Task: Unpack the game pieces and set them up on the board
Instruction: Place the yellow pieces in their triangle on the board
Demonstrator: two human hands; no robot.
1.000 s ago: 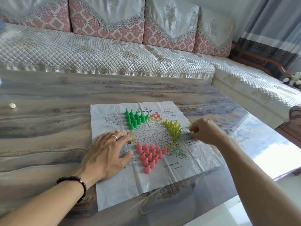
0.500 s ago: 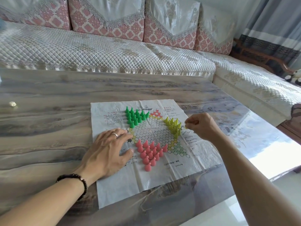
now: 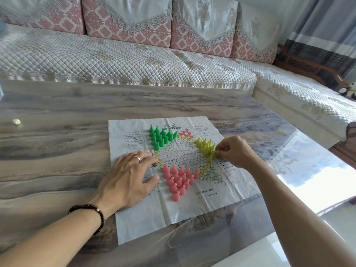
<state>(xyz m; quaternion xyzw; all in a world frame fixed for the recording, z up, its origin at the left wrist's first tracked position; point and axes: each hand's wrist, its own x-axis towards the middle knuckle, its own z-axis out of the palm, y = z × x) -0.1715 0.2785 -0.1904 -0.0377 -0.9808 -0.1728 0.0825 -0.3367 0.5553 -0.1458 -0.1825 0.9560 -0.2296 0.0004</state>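
Note:
A white paper game board (image 3: 192, 207) with a star of hexagon cells lies on the table. Several green cone pieces (image 3: 160, 136) stand in its upper left point, several pink pieces (image 3: 178, 180) in the lower point, and several yellow pieces (image 3: 206, 148) in the right point. My left hand (image 3: 131, 176) rests flat on the board's left side, fingers spread, a ring on one finger. My right hand (image 3: 234, 151) pinches a yellow piece (image 3: 215, 150) at the right edge of the yellow group.
The marbled table (image 3: 57, 151) has a glossy top; its right edge runs close to my right arm. A small white die (image 3: 16, 121) lies far left. A quilted sofa (image 3: 115, 58) stands behind the table.
My right hand has moved left from beside the board to the edge of the yellow group, carrying a yellow piece. My left hand has stayed pressed on the board.

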